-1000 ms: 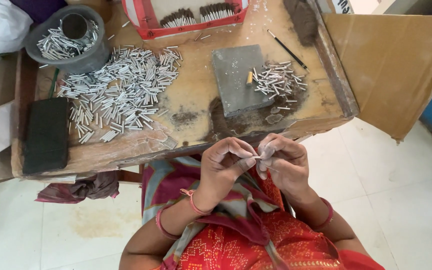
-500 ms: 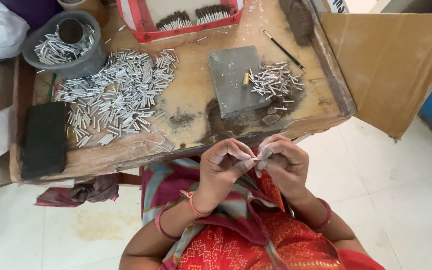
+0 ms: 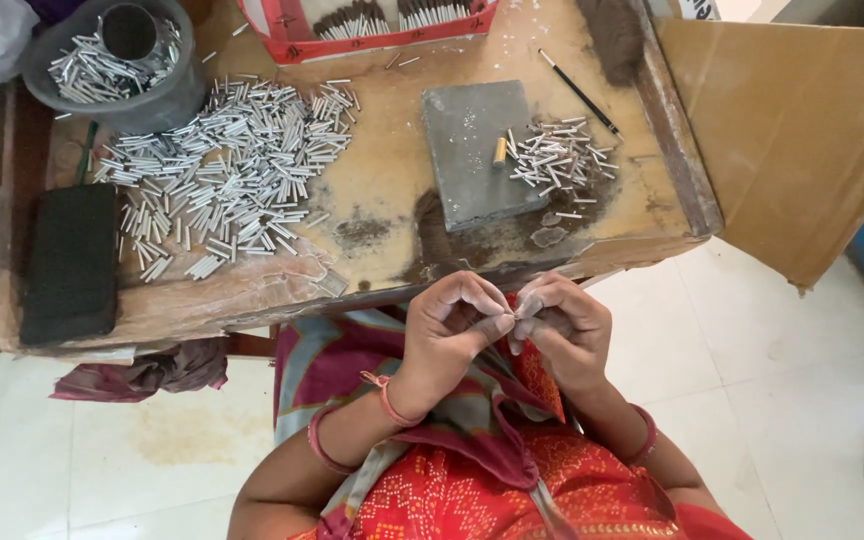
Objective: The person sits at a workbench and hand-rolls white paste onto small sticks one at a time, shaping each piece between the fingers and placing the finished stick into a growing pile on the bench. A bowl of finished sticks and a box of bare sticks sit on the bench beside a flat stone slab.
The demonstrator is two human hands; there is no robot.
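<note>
The left hand [image 3: 449,335] and right hand [image 3: 562,325] pinch one small thin tube [image 3: 518,313] together at 6 o'clock, just below the rough brown worktop [image 3: 382,170]. Shiny silver tubes [image 3: 227,175] lie piled at 10 o'clock beside a flat grey slab [image 3: 472,160].

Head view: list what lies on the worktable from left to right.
Black block → grey bowl of small silver tubes → big spread of silver tubes → grey slab → small heap of tubes → thin black stick.

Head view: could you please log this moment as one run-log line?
left hand: pinching small tube with right | right hand: fingertips meeting left | tube: mostly hidden | slab: on table | silver tubes: heaped left
</note>
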